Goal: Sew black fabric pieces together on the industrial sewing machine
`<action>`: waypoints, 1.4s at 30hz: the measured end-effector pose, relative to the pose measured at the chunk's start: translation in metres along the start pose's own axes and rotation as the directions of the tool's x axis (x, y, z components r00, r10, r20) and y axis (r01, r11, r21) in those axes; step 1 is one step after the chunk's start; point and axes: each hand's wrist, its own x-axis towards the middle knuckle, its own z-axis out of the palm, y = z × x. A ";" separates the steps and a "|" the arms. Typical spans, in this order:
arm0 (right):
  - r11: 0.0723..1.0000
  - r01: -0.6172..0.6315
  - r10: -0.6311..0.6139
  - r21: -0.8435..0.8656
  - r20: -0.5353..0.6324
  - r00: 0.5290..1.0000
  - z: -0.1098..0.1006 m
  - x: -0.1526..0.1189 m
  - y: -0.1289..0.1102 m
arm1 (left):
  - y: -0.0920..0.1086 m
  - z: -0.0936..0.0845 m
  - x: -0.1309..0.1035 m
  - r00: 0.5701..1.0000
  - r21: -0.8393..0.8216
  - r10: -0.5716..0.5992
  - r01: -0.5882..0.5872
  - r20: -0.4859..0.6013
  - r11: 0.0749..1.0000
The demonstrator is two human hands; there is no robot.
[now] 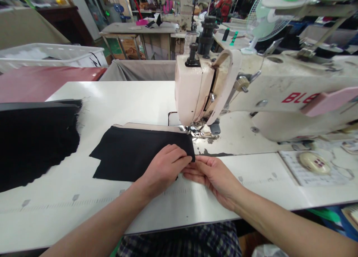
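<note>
A black fabric piece [134,149] lies on the white sewing table, its upper right edge at the presser foot [192,132] of the sewing machine [195,89]. A pale strip [151,127] runs along the fabric's far edge. My left hand [167,163] is closed on the near right part of the fabric, thumb and fingers together at its edge. Right beside it, my right hand [209,173] pinches the fabric's right corner between thumb and fingers. Part of the fabric under both hands is hidden.
More black fabric [36,141] with a frayed edge lies at the left of the table. A button-shaped object [314,162] sits at the right. Behind are a white plastic crate [56,53], a fan [265,18] and a distant person in red [224,7].
</note>
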 end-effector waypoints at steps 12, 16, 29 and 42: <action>1.000 -0.006 0.005 0.025 0.054 0.999 -0.004 -0.002 -0.002 | 0.004 0.002 0.000 1.000 0.003 -0.017 0.017 0.023 1.000; 0.999 -0.004 0.001 0.038 0.068 0.998 -0.004 -0.004 -0.003 | 0.006 0.003 0.001 0.999 0.030 -0.046 0.047 -0.016 0.998; -0.213 0.585 -0.672 -0.783 0.552 0.494 -0.043 0.008 -0.008 | 0.008 0.005 -0.006 0.997 -0.007 -0.059 0.059 0.045 0.998; -0.553 0.652 -0.409 -0.518 0.851 0.329 -0.044 0.030 -0.013 | -0.058 -0.006 0.010 0.927 0.059 -0.079 0.062 0.366 0.996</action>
